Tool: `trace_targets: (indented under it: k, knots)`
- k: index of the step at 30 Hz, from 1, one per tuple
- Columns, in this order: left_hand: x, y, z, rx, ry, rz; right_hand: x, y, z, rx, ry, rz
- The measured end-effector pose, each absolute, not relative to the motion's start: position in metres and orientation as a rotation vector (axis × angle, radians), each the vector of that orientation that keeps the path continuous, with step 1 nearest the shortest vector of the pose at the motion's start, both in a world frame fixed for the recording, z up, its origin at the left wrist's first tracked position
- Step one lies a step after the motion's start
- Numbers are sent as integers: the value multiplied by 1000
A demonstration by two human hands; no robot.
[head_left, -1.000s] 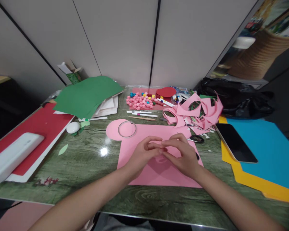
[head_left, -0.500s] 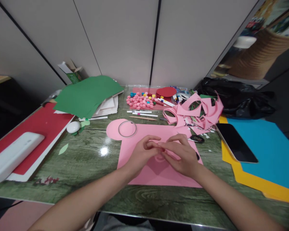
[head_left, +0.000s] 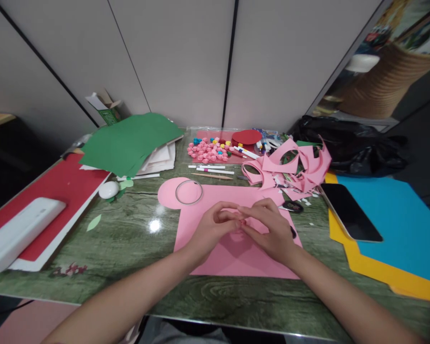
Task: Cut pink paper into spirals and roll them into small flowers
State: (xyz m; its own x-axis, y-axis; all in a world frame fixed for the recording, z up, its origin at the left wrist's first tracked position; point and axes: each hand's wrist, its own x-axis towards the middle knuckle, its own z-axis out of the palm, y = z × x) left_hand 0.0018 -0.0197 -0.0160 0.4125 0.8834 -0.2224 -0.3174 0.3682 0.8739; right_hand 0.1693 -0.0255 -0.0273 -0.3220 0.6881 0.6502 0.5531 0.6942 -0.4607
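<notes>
My left hand (head_left: 217, 227) and my right hand (head_left: 272, 229) meet above a pink paper sheet (head_left: 215, 263). Between their fingertips is a small curled piece of pink paper (head_left: 242, 222), mostly covered by the fingers. Thumb and fingers of both hands are closed on it. A metal ring (head_left: 177, 192) lies at the sheet's upper left, partly over a round pink paper piece (head_left: 166, 193). Beside my right hand, scissors with black handles (head_left: 293, 206) lie partly hidden.
Behind the sheet are white pens (head_left: 215, 171), a wooden stick (head_left: 215, 176) and a clear tray (head_left: 182, 155) of rolled paper pieces. Pink offcuts (head_left: 283, 160) pile at right, near a phone (head_left: 351, 212) on coloured paper. Green sheets (head_left: 129, 143) and a white device (head_left: 25, 231) lie left.
The fingertips have shifted slightly around the curled pink paper, and a little more of it shows between them. The things on the table have stayed in place.
</notes>
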Motion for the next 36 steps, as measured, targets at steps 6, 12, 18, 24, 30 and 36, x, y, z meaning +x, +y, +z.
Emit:
trace_targets:
  k: [6,12,18,24,30,36]
  knots:
    - [3,-20,-17,856,800,879,169,-25,-26,-932,-2036,191]
    - [2,-20,-21,886,804,896,169,-25,-25,-883,-2073,186]
    - [0,-18,-20,906,800,897,171,-26,-27,-890,-2051,229]
    - [0,-16,-20,922,813,858,170,-26,-28,-888,-2088,233]
    - [1,-17,-20,923,816,870,169,-26,-29,-984,-2039,276]
    - [4,-20,-20,874,779,878,168,-25,-29,-966,-2025,243]
